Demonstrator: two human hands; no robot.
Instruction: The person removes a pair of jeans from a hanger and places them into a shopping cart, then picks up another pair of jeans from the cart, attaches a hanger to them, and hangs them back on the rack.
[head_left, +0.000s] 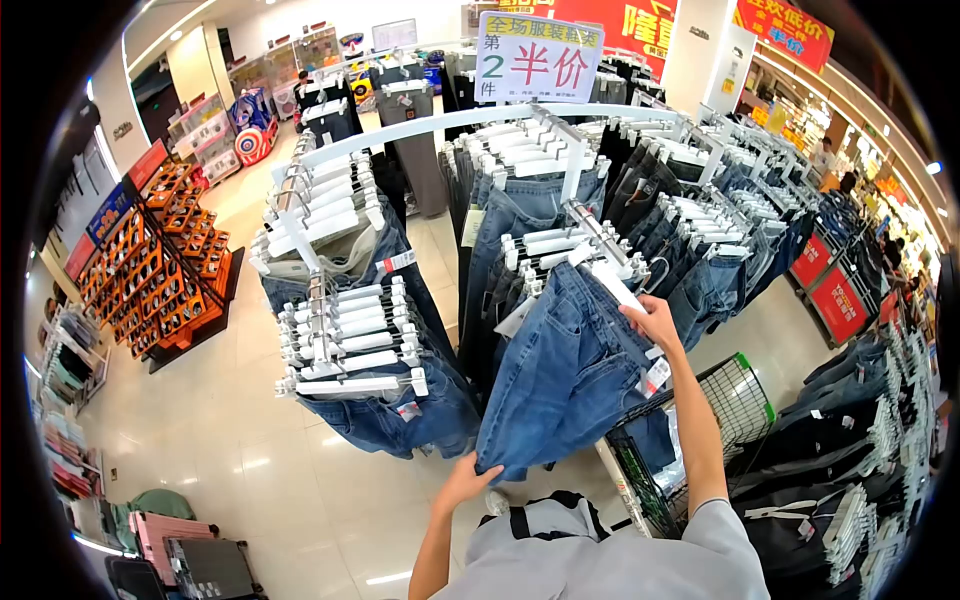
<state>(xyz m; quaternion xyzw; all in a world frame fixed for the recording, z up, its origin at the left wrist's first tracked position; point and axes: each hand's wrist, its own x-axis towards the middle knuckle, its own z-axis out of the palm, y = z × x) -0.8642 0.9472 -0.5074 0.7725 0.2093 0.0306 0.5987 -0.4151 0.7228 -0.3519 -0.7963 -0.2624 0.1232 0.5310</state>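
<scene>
A pair of blue jeans [560, 350] hangs in front of me from a white hanger [615, 286], tilted, its lower end drawn toward me. My right hand [652, 322] is closed on the end of the hanger, beside the waistband. My left hand [470, 481] pinches the lower edge of a leg, thumb on top. A white and red price tag [655, 376] hangs at the waist, below my right wrist. Behind the jeans, more white hangers [545, 243] with denim fill a rack arm. Whether the held hanger still touches that arm cannot be made out.
A white rack rail [420, 127] curves across, with more jeans [385, 415] hanging at left. A shopping cart [735, 400] stands close by my right arm. Dark trousers [800, 450] hang at far right. Suitcases [175, 540] stand lower left; an orange display [165, 260] is beyond.
</scene>
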